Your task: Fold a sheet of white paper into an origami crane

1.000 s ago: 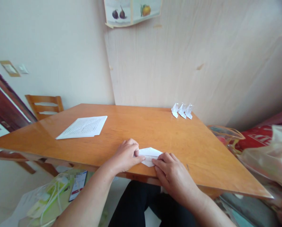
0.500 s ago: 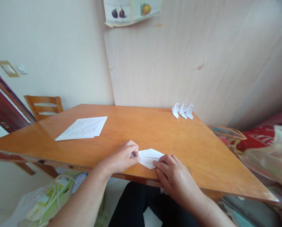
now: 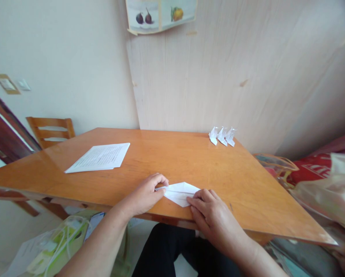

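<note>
Here, my left hand (image 3: 148,194) half-curls around one tip of the folded white paper (image 3: 180,196), grip unclear; my right, fingers bent closed, pins its other end near the wooden table's edge (image 3: 262,227). Steady, even pressure there should keep creases straight.

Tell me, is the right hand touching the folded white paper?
Touching. The head view shows the right hand with its fingers resting over the right end of the folded white paper, covering its edge, no gap visible.

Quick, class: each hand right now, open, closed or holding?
Left hand: curled, touching left end of folded paper; firm grip unclear.
Right hand: curled, resting on the paper's right end.
</note>
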`<state>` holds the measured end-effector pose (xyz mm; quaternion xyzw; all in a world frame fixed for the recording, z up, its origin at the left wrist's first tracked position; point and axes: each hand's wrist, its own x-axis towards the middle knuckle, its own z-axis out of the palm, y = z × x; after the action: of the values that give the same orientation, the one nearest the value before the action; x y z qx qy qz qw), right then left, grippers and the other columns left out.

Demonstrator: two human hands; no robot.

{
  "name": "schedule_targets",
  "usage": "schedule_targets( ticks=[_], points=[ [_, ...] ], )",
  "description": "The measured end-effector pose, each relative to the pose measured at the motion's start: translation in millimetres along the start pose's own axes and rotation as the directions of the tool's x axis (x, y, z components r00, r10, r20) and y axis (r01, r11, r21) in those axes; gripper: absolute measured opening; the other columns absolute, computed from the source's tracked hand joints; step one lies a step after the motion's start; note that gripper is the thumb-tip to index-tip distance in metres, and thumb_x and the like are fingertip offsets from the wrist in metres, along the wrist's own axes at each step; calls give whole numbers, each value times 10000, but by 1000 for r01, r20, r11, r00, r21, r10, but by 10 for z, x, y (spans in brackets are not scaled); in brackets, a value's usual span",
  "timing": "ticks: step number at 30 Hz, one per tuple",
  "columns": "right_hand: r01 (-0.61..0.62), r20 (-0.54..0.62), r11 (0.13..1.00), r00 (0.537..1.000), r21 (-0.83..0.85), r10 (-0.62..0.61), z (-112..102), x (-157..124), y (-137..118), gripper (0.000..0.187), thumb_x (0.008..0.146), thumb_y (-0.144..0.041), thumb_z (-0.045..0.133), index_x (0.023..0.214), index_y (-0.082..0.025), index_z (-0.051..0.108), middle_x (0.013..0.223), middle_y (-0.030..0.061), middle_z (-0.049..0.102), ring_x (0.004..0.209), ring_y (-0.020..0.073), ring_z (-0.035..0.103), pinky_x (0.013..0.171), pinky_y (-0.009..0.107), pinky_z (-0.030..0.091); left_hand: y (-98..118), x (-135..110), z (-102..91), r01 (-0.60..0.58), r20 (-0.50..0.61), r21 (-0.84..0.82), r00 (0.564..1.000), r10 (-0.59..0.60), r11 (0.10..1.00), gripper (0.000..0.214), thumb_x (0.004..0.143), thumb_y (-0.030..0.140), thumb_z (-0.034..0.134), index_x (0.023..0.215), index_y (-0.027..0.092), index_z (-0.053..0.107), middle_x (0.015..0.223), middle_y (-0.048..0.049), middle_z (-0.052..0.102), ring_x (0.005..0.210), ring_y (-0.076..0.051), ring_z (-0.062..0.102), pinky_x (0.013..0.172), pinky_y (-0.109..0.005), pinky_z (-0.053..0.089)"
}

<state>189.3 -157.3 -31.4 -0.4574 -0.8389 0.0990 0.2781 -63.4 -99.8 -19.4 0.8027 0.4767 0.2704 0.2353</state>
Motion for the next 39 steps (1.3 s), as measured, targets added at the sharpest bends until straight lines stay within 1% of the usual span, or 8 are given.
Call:
schedule_targets(
  ticks=[3, 4, 6, 10, 15, 20, 24, 39],
  points=[
    [-2, 1, 1000, 1000, -8, 2, -3, 8, -3, 211, 958, -140, 537, 1040, -233, 707, 1013, 69, 621, 902, 219, 560, 798, 363, 479, 112, -67, 119, -101, -107, 82, 988, 109, 992, 273, 977, 224, 450, 1185, 247, 625, 1254, -63, 648, 1193, -219, 581, 1067, -415, 449],
    [-4, 3, 1000, 1000, -13, 4, -8, 10, -7, 202, 956, -138, 539, 1018, -232, 706, 1010, 67, 621, 899, 218, 560, 792, 360, 477, 161, -92, 160, -140, -109, 122, 982, 154, 983, 306, 988, 230, 451, 1246, 260, 613, 1319, -60, 630, 1263, -224, 544, 1105, -434, 418],
    [-6, 12, 1000, 1000, -25, 6, -17, 12, -13, 187, 954, -138, 543, 988, -229, 703, 1000, 65, 622, 890, 217, 560, 781, 356, 476, 253, -131, 230, -226, -55, 178, 970, 239, 958, 369, 1008, 221, 435, 1347, 283, 567, 1408, -39, 591, 1347, -215, 485, 1144, -444, 380],
    [17, 7, 999, 1000, -49, -17, -20, 8, -11, 199, 952, -142, 550, 1043, -235, 700, 989, 66, 626, 887, 214, 565, 779, 350, 485, 350, -143, 296, -334, 103, 223, 942, 319, 916, 364, 997, 176, 466, 1309, 286, 616, 1379, -32, 632, 1320, -211, 525, 1112, -436, 389],
    [49, -4, 993, 999, -104, -50, -2, -4, -2, 226, 961, -144, 527, 1094, -227, 690, 986, 74, 626, 899, 214, 560, 805, 360, 484, 336, -118, 293, -324, 118, 242, 945, 304, 914, 371, 972, 157, 499, 1279, 314, 638, 1365, -26, 644, 1319, -216, 529, 1096, -461, 358],
    [11, 0, 982, 1000, -191, -11, -41, -45, -32, 161, 958, -185, 549, 1005, -230, 697, 959, 70, 626, 925, 241, 535, 835, 401, 444, 336, -128, 273, -284, 135, 262, 957, 256, 922, 375, 967, 168, 502, 1267, 345, 642, 1374, -3, 640, 1326, -214, 526, 1123, -492, 302],
    [-16, -4, 973, 1000, -232, 15, -88, -94, -43, 177, 965, -199, 543, 1025, -241, 704, 958, 73, 628, 933, 250, 527, 834, 410, 418, 314, -131, 278, -281, 145, 266, 958, 250, 922, 374, 983, 186, 477, 1283, 353, 627, 1406, 9, 617, 1348, -211, 504, 1119, -504, 289],
    [-56, -68, 975, 997, -215, 43, -147, -214, 63, 242, 964, -215, 536, 1111, -269, 721, 1012, 85, 651, 909, 244, 562, 798, 411, 443, 260, -132, 317, -291, 109, 260, 956, 272, 920, 344, 999, 233, 460, 1267, 359, 637, 1375, 2, 640, 1337, -242, 517, 1112, -542, 289]
  ],
)
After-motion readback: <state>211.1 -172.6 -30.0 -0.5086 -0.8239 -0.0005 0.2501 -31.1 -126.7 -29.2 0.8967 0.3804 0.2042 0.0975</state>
